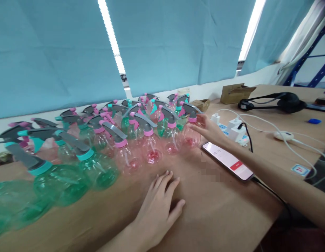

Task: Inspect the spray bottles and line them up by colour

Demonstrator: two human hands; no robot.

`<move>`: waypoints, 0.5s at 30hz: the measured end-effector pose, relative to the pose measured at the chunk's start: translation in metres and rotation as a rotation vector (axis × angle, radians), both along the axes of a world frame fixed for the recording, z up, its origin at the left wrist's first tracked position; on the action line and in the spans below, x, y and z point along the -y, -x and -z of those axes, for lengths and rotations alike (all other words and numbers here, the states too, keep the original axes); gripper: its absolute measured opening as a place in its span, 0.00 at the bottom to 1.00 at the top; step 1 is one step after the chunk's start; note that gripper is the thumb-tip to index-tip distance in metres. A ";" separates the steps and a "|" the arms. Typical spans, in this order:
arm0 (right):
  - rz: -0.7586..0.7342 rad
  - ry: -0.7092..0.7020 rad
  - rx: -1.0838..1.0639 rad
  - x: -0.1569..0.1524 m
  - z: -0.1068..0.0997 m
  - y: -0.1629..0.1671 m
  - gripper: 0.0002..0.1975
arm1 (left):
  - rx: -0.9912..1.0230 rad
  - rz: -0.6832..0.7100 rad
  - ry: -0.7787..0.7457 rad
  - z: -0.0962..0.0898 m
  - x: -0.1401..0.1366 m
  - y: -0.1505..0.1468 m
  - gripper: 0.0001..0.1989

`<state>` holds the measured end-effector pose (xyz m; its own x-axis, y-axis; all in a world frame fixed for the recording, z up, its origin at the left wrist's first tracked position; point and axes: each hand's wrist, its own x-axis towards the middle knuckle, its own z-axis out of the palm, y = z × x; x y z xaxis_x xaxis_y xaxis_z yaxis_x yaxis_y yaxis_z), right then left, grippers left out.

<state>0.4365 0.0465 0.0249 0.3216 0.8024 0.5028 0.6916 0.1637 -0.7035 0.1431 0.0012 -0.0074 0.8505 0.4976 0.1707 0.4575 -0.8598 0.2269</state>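
Observation:
My left hand [159, 203] lies on the brown tabletop with its fingers a little apart and nothing in it. In front of its fingertips stands a pink spray bottle [127, 159] with a grey trigger head. My right hand [206, 127] is closed at the neck of another pink spray bottle [191, 134], at the right end of the front row; its fingers are partly hidden. That bottle stands upright on the table. Beside it are more pink bottles [171, 138], and green spray bottles [62, 182] with turquoise collars stand to the left.
A phone [229, 162] with a lit screen lies under my right forearm. Chargers [234, 129] on a power strip, white cables and a black headset [278, 101] are at the right. Small cardboard boxes [236, 93] stand behind. A blue curtain [165, 45] hangs at the back.

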 end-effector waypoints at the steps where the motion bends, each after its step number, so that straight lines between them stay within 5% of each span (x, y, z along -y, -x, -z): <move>1: 0.024 -0.008 -0.006 0.009 0.002 0.004 0.31 | 0.005 -0.004 -0.002 0.000 0.001 0.005 0.21; 10: -0.056 0.079 0.148 0.088 0.015 0.096 0.25 | 0.037 -0.127 -0.016 0.000 0.009 0.084 0.20; 15: -0.412 0.188 0.246 0.081 0.017 0.160 0.16 | 0.022 -0.217 -0.061 -0.002 0.022 0.134 0.20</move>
<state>0.2760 -0.0345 0.0075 -0.1500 0.9213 0.3588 0.7451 0.3439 -0.5715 0.0089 -0.0205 -0.0050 0.7203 0.6566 0.2237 0.6287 -0.7542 0.1895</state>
